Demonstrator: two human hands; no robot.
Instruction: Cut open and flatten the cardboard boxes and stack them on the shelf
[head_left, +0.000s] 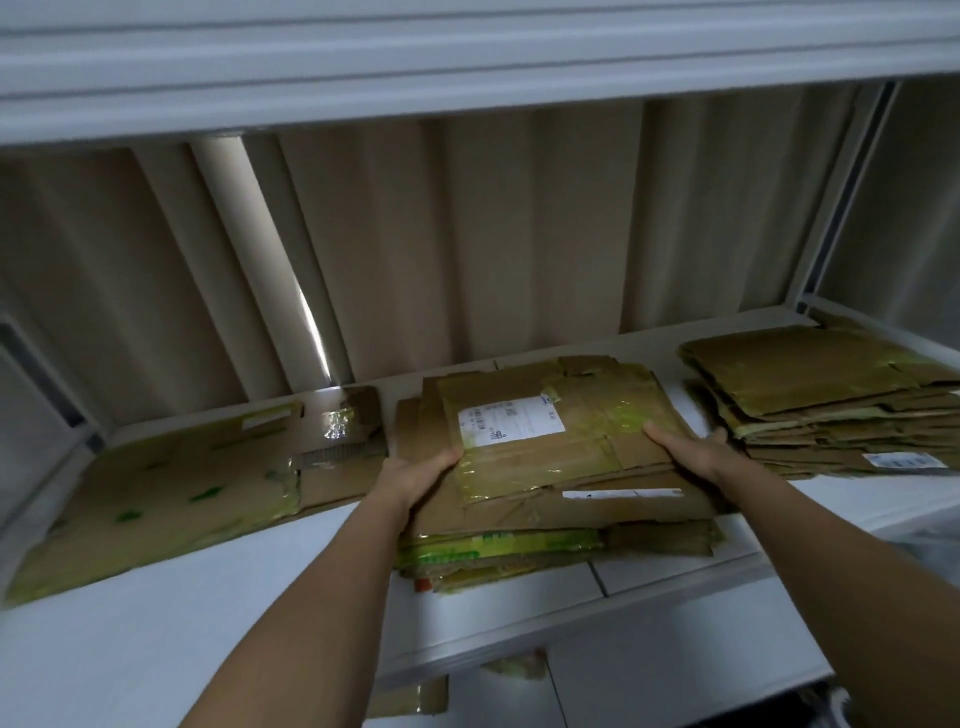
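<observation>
A flattened cardboard box (561, 441) with a white shipping label and clear tape lies on top of the middle stack (519, 551) on the white shelf (208, 597). My left hand (421, 475) holds its left edge, thumb on top. On its right edge my right hand (685, 449) grips in the same way, thumb laid on the taped face. Both forearms reach up from the bottom of the view.
A large flat cardboard sheet (171, 493) lies on the shelf at the left. Another stack of flattened boxes (826, 400) sits at the right. A beige curtain hangs behind the shelf, a white shelf board runs overhead, and a metal upright (841, 197) stands at the right.
</observation>
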